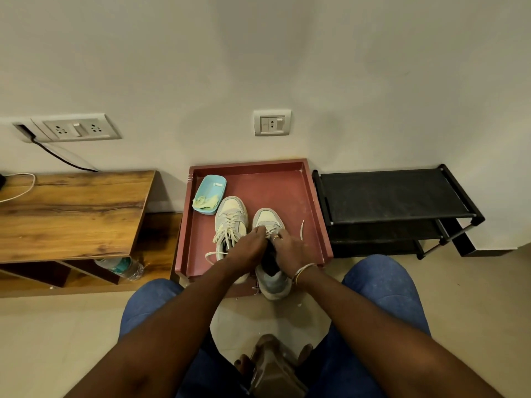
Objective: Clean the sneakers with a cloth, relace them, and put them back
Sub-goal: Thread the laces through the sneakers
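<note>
Two pale grey-and-cream sneakers stand toe-away on a dark red tray (290, 185). The left sneaker (231, 214) is laced, its lace ends trailing loose toward me. On the right sneaker (267, 218), both hands work at the eyelets. My left hand (247, 248) pinches the white lace near the tongue. My right hand (290, 245), with a ring and bangles, grips the lace on the other side; one lace end (302, 229) sticks out to the right. A yellowish cloth (205, 201) lies in a light blue tub (212, 186) at the tray's far left.
A black two-tier shoe rack (396, 196) stands right of the tray. A wooden low table (71, 211) is on the left, with a plastic water bottle (122, 267) under it. The wall with sockets is directly behind. My knees flank the tiled floor.
</note>
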